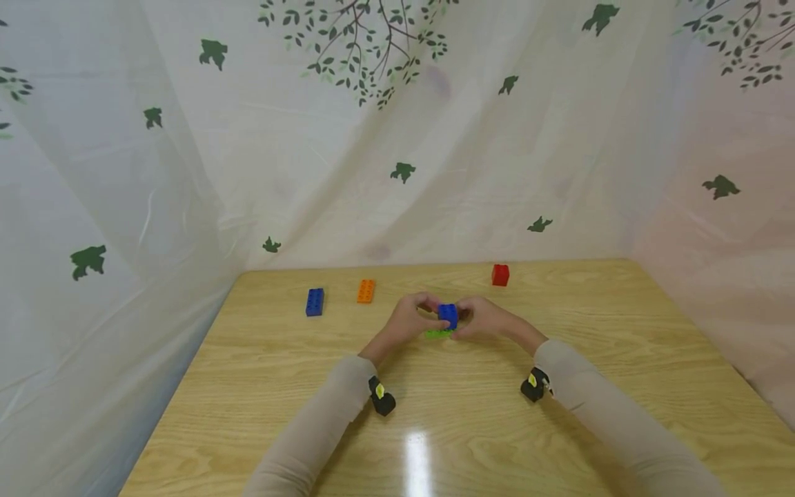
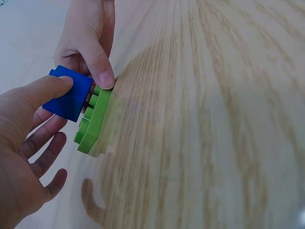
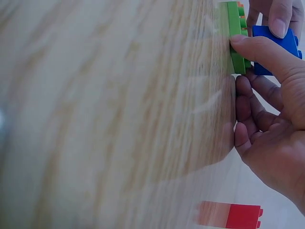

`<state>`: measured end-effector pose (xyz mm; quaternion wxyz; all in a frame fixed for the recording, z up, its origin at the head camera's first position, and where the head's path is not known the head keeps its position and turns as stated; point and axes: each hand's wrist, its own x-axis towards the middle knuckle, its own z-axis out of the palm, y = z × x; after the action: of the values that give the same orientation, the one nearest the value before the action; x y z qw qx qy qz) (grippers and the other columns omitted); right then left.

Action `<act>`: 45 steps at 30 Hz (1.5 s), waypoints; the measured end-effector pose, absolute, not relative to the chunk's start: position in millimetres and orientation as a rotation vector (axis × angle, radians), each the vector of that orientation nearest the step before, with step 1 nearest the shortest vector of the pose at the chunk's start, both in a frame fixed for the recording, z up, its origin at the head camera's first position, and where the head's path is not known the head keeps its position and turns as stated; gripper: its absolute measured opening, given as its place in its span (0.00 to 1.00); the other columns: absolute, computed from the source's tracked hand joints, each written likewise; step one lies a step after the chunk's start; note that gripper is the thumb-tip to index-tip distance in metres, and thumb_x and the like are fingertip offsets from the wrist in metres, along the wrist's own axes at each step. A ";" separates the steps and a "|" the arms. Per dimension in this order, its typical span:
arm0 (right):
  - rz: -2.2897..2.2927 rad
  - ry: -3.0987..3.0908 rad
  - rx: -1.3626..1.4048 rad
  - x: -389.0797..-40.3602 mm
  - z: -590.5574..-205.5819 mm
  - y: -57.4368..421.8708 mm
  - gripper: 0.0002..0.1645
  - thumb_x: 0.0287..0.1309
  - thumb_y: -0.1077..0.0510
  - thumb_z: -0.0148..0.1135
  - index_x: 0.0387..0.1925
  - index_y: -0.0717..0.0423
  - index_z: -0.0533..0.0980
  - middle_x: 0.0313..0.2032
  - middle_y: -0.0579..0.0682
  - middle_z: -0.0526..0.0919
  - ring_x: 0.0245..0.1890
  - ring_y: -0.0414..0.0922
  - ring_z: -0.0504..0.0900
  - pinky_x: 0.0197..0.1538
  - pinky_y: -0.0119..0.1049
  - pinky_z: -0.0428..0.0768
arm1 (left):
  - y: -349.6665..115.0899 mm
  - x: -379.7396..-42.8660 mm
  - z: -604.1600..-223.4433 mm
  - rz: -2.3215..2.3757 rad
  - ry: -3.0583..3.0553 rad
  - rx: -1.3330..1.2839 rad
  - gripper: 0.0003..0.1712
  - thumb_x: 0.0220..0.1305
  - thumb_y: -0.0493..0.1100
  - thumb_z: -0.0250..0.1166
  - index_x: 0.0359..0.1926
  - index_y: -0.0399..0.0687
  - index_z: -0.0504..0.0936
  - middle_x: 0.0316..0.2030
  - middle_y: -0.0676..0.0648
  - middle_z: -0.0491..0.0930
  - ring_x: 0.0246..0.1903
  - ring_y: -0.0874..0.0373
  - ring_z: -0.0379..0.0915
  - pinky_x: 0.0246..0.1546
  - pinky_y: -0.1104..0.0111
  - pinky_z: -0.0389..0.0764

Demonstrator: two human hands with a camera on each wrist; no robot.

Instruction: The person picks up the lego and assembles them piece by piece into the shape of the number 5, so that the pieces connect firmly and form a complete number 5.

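Note:
Near the middle of the table, my left hand (image 1: 410, 319) pinches a square blue toy building block (image 1: 448, 315) between thumb and fingers. Just below the block, a thin lime-green studded brick (image 2: 99, 119) lies on the table. The blue block (image 2: 71, 101) is slightly tilted over the green brick's studs, with a narrow gap showing in the left wrist view. From the other side, my right hand (image 1: 487, 319) grips one end of the green brick (image 3: 234, 43), its thumb against the side. Its remaining fingers curl near the tabletop, and their hold behind the brick is partly hidden.
On the wooden table (image 1: 472, 428), a longer blue brick (image 1: 315, 302) and a flat orange brick (image 1: 366, 291) lie to the left of the hands. A red block (image 1: 500, 275) stands behind the right hand. A printed curtain (image 1: 335, 193) hangs along the back edge.

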<state>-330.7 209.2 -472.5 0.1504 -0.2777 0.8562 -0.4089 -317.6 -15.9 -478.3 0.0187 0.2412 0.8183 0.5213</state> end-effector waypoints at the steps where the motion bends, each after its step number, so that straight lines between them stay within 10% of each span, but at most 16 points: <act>1: -1.176 2.456 -0.795 -330.1 -472.1 209.1 0.17 0.50 0.61 0.78 0.42 0.62 0.83 0.39 0.50 0.86 0.40 0.43 0.78 0.48 0.34 0.77 | -15.7 -317.4 -478.6 1.617 2.541 0.749 0.18 0.53 0.41 0.80 0.44 0.41 0.86 0.40 0.44 0.86 0.43 0.55 0.81 0.48 0.65 0.81; 45: -1.152 2.429 -0.885 -329.9 -471.8 208.7 0.15 0.53 0.61 0.77 0.42 0.57 0.82 0.39 0.48 0.86 0.40 0.41 0.80 0.49 0.31 0.79 | -10.7 -312.0 -476.9 1.523 2.582 0.621 0.16 0.53 0.43 0.81 0.42 0.45 0.87 0.39 0.48 0.87 0.46 0.54 0.80 0.45 0.68 0.80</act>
<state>-329.9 208.7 -471.8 0.1548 -0.3089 0.8479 -0.4022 -312.0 -10.7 -476.9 0.0400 0.2028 0.8428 0.4969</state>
